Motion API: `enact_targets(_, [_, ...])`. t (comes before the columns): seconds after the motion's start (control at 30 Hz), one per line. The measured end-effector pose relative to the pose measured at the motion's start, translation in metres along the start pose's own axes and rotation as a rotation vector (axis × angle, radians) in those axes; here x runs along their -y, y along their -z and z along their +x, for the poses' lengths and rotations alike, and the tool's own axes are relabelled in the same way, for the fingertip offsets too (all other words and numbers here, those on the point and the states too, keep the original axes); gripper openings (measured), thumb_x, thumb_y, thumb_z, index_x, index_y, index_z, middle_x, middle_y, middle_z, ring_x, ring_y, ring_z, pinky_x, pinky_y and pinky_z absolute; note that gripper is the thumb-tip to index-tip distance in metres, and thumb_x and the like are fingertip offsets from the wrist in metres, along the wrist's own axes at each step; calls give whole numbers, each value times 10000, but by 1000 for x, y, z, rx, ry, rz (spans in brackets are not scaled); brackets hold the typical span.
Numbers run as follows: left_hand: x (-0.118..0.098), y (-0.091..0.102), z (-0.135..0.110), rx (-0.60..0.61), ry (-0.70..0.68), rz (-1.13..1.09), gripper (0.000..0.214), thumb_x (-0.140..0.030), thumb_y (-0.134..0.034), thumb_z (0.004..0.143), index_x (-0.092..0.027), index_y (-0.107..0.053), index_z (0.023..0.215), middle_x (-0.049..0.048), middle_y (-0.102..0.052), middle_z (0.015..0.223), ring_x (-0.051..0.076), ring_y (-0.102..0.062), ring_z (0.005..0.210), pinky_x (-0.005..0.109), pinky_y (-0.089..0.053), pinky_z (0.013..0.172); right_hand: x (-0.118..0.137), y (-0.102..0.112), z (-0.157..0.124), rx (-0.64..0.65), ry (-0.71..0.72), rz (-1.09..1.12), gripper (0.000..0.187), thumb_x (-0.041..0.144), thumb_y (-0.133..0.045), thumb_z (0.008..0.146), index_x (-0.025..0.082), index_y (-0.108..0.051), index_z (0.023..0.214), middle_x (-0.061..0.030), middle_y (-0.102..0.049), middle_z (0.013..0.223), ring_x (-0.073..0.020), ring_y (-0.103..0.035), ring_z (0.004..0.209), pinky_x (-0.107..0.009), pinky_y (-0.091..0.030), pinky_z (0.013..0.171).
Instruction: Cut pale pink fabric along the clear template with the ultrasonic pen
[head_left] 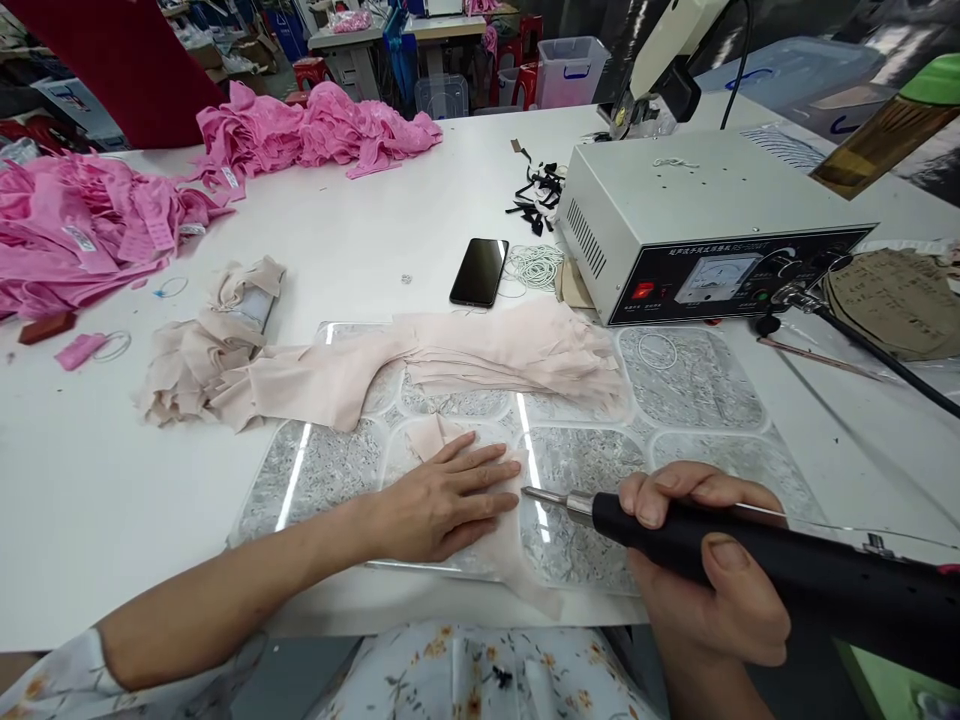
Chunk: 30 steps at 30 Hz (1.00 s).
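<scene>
My left hand (450,495) lies flat with its fingers stretched out, pressing a pale pink fabric piece (504,555) against a grey marble-patterned mat (330,470). The cloth is largely hidden under the palm, and one end trails over the mat's near edge. My right hand (712,560) is wrapped round a black handheld ultrasonic tool (675,530). Its pointed metal tip is at the fabric's right edge, close to my left fingertips; whether it touches cannot be told. Beyond my hands, a stack of pale pink fabric pieces (510,350) lies across the mat.
A grey control box (705,220) with a dial stands at the right, a black cable (885,350) running from its front. Behind the mat lie a phone (480,272) and white cord (534,266). Bunched pale fabric (187,370) and pink garments (97,230) occupy the left.
</scene>
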<state>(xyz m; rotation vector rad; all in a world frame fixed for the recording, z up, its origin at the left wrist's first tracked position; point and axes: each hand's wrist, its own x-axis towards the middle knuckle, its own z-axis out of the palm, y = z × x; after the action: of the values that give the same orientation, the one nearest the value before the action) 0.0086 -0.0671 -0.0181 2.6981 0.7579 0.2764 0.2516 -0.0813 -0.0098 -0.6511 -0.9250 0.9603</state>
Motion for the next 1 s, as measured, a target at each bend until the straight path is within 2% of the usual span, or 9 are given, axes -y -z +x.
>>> enact_targets(0.13, [0,0,0,-3,-1,0,341,-284,-397,1035,-174,-546,1322,79,-447,1488,263,-331,1435,495,-219,1210,0,0,-1,-5,2,1,110,222,-620,777,187,-612,881,-9,-592,806,-116,-536,560,-337,-501,562])
enact_targets(0.57, [0,-2,-2,-6,-4,-13,336,-275,-404,1033,-161,-542,1317,83,-414,1510,271,-291,1452,509,-203,1211,0,-1,-1,92,23,-33,68,179,-603,809,205,-617,870,-13,-593,809,-126,-565,581,-344,-533,570])
enact_targets(0.73, [0,-3,-2,-3,-3,-9,328,-270,-404,1031,-162,-550,1304,84,-418,1506,270,-298,1449,515,-214,1208,-1,-1,0,25,24,-24,83,208,-609,783,201,-604,865,-6,-581,802,-117,-551,567,-335,-521,566])
enact_targets(0.9, [-1,-2,-1,-29,-1,-1,308,-268,-411,1028,-174,-576,1270,87,-410,1510,258,-317,1442,497,-220,1213,-7,-3,5,-86,85,-38,126,212,-614,748,208,-586,871,0,-579,816,-115,-541,571,-345,-519,592])
enact_targets(1.0, [-1,-2,-1,-32,-5,4,297,-261,-416,1025,-172,-590,1249,83,-416,1506,263,-316,1442,499,-221,1212,-12,-6,6,-73,110,-52,128,195,-599,757,211,-585,883,-2,-582,842,-116,-550,581,-347,-517,598])
